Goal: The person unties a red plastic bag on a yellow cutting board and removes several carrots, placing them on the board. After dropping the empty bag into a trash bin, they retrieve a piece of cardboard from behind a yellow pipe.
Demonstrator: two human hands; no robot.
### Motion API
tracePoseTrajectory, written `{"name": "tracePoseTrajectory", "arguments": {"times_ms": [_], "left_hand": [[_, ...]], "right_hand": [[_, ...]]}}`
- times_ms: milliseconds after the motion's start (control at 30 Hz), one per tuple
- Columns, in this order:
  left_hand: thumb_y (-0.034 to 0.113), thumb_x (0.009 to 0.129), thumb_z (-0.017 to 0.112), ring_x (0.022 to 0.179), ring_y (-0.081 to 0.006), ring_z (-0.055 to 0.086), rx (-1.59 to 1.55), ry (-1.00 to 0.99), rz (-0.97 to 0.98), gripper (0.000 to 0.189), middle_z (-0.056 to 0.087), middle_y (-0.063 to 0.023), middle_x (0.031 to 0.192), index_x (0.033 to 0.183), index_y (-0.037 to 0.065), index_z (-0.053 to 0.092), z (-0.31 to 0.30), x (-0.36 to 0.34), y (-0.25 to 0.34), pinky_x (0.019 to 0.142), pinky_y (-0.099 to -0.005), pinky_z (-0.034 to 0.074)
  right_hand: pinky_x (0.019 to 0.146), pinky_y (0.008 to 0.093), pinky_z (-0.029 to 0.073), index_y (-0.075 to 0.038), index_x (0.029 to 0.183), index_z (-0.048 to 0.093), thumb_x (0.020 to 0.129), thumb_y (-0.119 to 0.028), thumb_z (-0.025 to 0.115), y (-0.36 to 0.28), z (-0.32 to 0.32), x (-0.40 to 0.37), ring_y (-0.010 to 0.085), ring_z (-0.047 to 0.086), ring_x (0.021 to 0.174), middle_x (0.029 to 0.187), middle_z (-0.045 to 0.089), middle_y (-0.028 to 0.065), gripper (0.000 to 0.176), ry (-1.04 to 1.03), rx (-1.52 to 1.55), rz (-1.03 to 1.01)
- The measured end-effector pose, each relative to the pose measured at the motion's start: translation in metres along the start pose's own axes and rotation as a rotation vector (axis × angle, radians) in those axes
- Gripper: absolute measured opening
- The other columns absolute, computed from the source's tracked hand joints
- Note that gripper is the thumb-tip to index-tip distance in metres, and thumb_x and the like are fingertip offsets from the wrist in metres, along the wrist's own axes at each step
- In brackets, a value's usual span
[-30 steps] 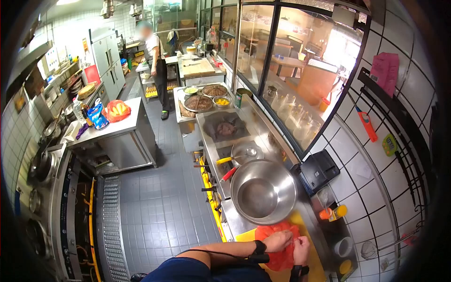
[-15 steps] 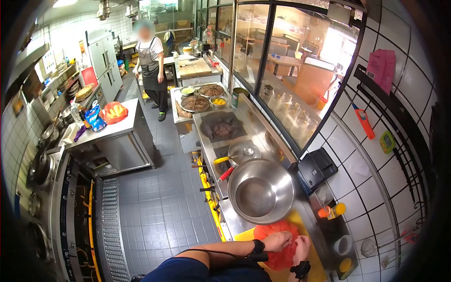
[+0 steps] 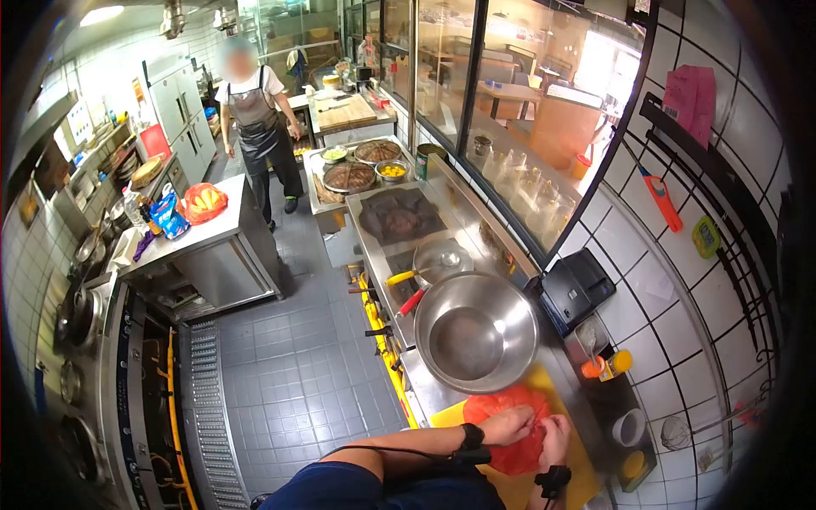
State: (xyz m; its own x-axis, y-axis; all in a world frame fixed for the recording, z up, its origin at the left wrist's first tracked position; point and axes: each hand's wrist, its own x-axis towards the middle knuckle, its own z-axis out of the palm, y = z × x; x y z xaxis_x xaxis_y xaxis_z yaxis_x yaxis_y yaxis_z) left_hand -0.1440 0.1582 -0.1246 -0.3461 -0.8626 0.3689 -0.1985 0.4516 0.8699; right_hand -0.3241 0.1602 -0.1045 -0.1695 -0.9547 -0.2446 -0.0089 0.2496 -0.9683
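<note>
A red plastic bag (image 3: 503, 405) lies on a yellow cutting board (image 3: 571, 463) at the bottom of the view. My left hand (image 3: 512, 424) is closed on the top of the bag. Close beside it on the right, my right hand (image 3: 554, 438) also pinches the bag, its fingers bunched together. What the bag holds is hidden. Just beyond the board stands a large, wide metal bowl (image 3: 476, 333), with no visible contents.
Beyond the bowl are a pan (image 3: 443, 260) with a yellow handle and a red handle. Bottles (image 3: 619, 363) and a black device (image 3: 576, 289) stand at the right wall. A person in an apron (image 3: 259, 127) is in the aisle beside the left counter (image 3: 229, 225).
The person in the apron has stepped closer along the aisle. Both my hands stay at the bag, slightly shifted in the view. The camera view has moved a little.
</note>
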Motion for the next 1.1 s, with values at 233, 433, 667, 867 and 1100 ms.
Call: {"name": "tracePoseTrajectory", "arguments": {"times_ms": [233,433,667,867,1100], "left_hand": [[0.005,0.084,0.064,0.085,-0.0358,0.063,-0.049,0.076,-0.117,0.015,0.061,-0.018,0.088,0.095,0.001,0.055,-0.001,0.001,0.008,0.074,-0.0421,0.05],[0.003,0.079,0.066,0.093,-0.0385,0.065,0.052,0.129,-0.137,0.013,0.067,-0.0203,0.087,0.092,0.003,0.066,0.003,-0.001,0.003,0.083,-0.0437,0.052],[-0.002,0.077,0.063,0.096,-0.0276,0.059,-0.477,-0.119,-0.075,0.017,0.06,-0.0118,0.099,0.093,0.002,0.063,-0.013,-0.003,0.001,0.084,-0.0374,0.048],[-0.001,0.08,0.068,0.108,-0.0316,0.057,-0.145,-0.295,-0.368,0.011,0.059,-0.0179,0.113,0.084,0.001,0.058,-0.026,0.004,0.018,0.094,-0.0404,0.046],[0.001,0.082,0.073,0.095,-0.0215,0.061,-0.282,-0.082,0.026,0.018,0.062,-0.013,0.106,0.08,0.002,0.056,-0.029,0.003,0.021,0.086,-0.032,0.046]], "right_hand": [[0.074,0.0284,0.048,-0.001,0.089,0.059,0.084,0.001,0.067,-0.006,0.007,-0.006,0.0135,0.056,0.079,0.083,0.06,0.0045,0.009,0.059,-0.229,-0.226],[0.074,0.0289,0.049,-0.001,0.093,0.061,0.085,-0.001,0.068,-0.006,0.004,-0.007,0.0129,0.058,0.082,0.087,0.062,0.0041,0.01,-0.01,-0.317,-0.208],[0.079,0.0294,0.047,-0.004,0.099,0.062,0.091,-0.014,0.064,0.009,0.003,0.002,0.0135,0.056,0.086,0.091,0.061,0.0027,0.013,0.07,-0.037,-0.118],[0.074,0.0347,0.051,-0.001,0.098,0.059,0.092,-0.016,0.064,-0.006,0.004,-0.006,0.0204,0.064,0.083,0.089,0.066,0.0106,0.017,0.094,-0.278,-0.23],[0.072,0.0359,0.052,-0.001,0.1,0.058,0.092,-0.013,0.064,0.025,-0.004,0.004,0.0251,0.066,0.079,0.086,0.066,0.0134,0.015,0.099,-0.31,-0.282]]}}
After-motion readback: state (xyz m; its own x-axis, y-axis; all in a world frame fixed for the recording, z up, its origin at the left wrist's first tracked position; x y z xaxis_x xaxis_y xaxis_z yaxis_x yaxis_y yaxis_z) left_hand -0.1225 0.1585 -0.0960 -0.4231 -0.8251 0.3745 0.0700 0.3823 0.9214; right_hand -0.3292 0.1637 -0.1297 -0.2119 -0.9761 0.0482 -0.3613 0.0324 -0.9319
